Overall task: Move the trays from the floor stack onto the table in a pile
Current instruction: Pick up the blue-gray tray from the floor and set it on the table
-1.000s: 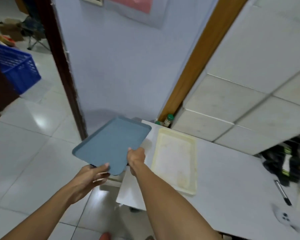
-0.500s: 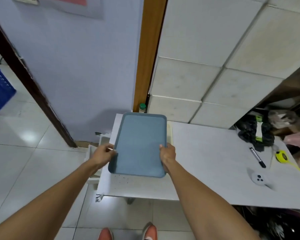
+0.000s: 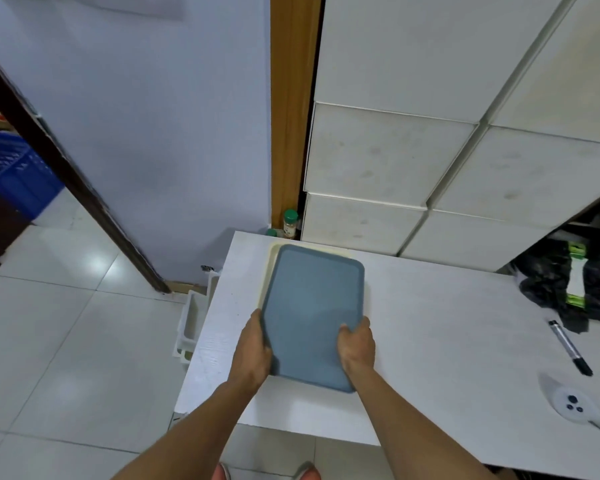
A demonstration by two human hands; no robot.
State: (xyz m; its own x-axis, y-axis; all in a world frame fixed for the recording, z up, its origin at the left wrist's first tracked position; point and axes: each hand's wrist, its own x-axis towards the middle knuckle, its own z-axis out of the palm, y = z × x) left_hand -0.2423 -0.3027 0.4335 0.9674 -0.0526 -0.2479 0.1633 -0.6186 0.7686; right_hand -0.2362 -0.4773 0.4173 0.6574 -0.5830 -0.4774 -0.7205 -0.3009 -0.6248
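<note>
A person looks down at a white counter and holds a blue-grey tray with both bare hands. The left hand grips the tray's left long edge near its closer end, its fingers curled under and hidden, the thumb pressed along the rim. The right hand grips the right long edge at about the same place, thumb on top and fingers wrapped below. The tray lies lengthwise away from the person, over a cream tray that sits on the counter; only a thin strip of the cream one shows along the left and far sides. Whether the blue-grey tray already rests fully on the cream one cannot be told. Both trays are on the left part of the counter, near its far edge. To the right, well apart from the trays, lie a black marker pen, a small white controller with dark buttons and a heap of dark cloth with a green and white label. Behind the counter's far left corner a small bottle with a green cap stands against a wooden door frame. White plastic bins stand on the tiled floor just beside the counter's left edge, and a blue crate sits at far left.
</note>
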